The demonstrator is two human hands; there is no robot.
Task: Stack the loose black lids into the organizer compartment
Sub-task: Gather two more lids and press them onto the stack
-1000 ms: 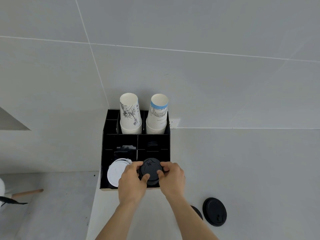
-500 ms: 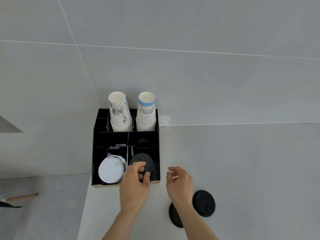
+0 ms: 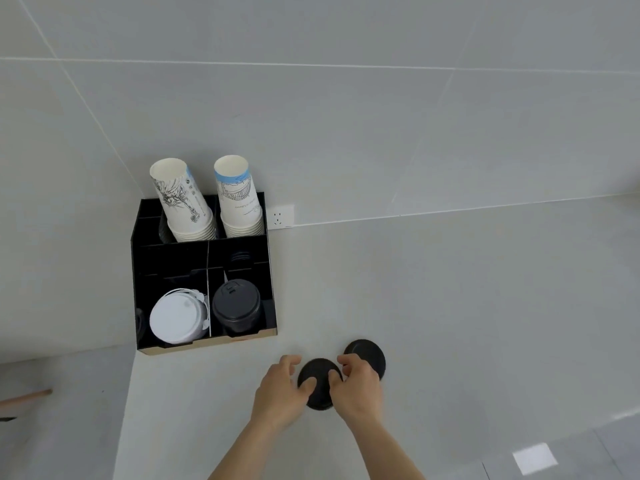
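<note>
Both hands (image 3: 323, 386) curled round near black lid (image 3: 318, 374), thumbs on top

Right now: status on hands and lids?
Left hand and right hand both closing on near black lid, on the counter. Second loose lid behind it, untouched. Black lid stack in organizer. Path clear.

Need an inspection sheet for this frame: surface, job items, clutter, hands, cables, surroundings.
Surface: pale counter, bare apart from the items below.
Job items: black organizer at the counter's back left corner; black lid stack in its front right compartment; near lid and far lid loose on the counter.
Clutter: white lids front left; two cup stacks at the back.
Hands: left hand and right hand both on the near lid.
Cables: nothing seen.
Surroundings: tiled wall, wall socket.
</note>
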